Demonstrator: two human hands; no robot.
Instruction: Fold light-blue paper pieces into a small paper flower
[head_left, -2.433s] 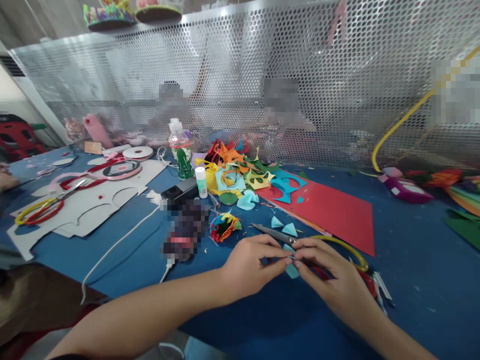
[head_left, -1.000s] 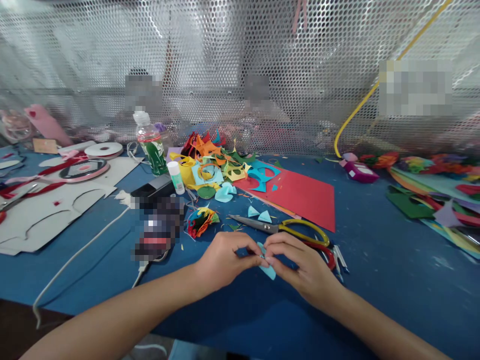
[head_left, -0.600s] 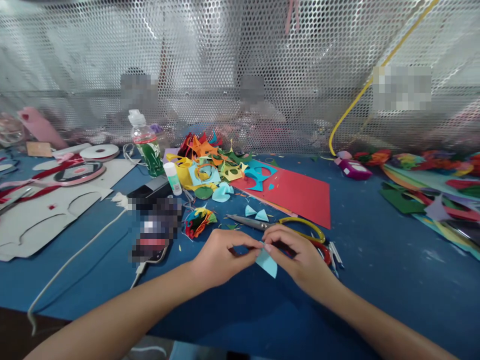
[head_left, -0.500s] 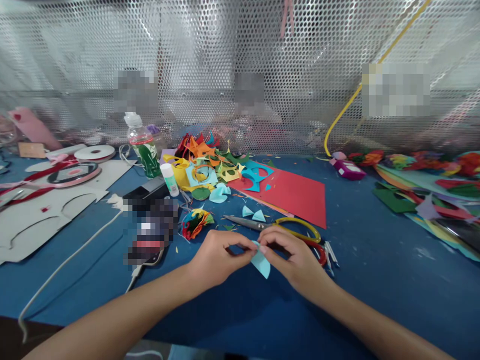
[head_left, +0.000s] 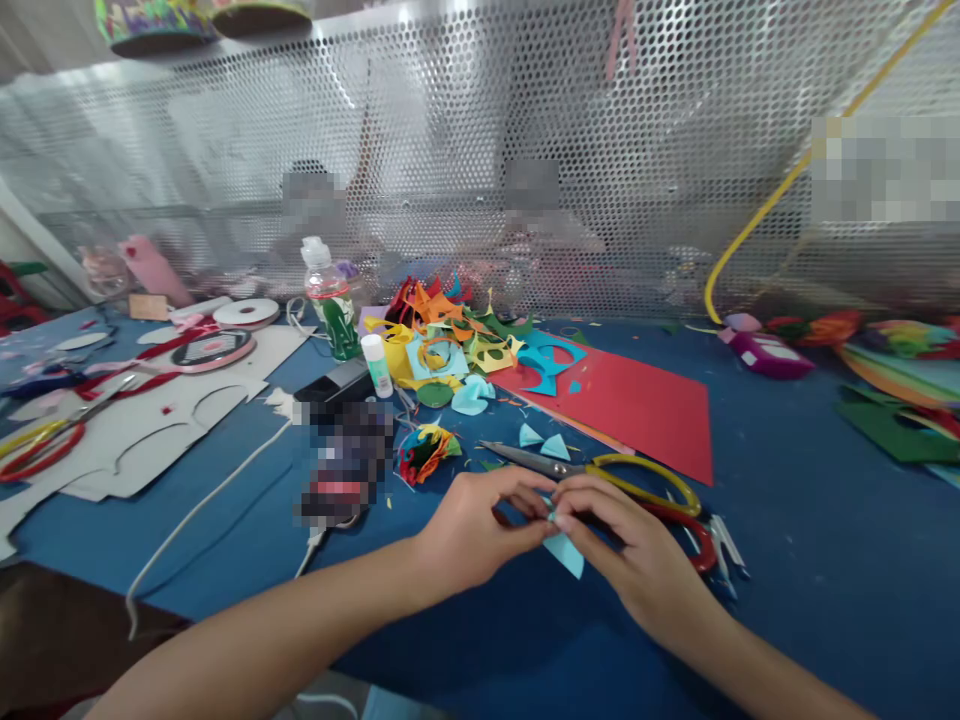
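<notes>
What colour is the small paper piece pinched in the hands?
The small, pointed paper piece is light blue, best seen in the head view.

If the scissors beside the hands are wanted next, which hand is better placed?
Probably the right hand: it is beside the handles of the scissors, while the left hand is nearer the blades. Both hold the light blue paper.

The left hand (head_left: 469, 530) and the right hand (head_left: 645, 550) are held close together, so that their fingertips (head_left: 571, 528) almost meet. On each hand, the thumb and pointing finger are pinched, with the other fingers bent in beside them. Behind the left fingers, the bare left arm (head_left: 277, 635) is stretched out. Behind the right fingers, the bare right arm (head_left: 765, 660) is slanted in.
</notes>
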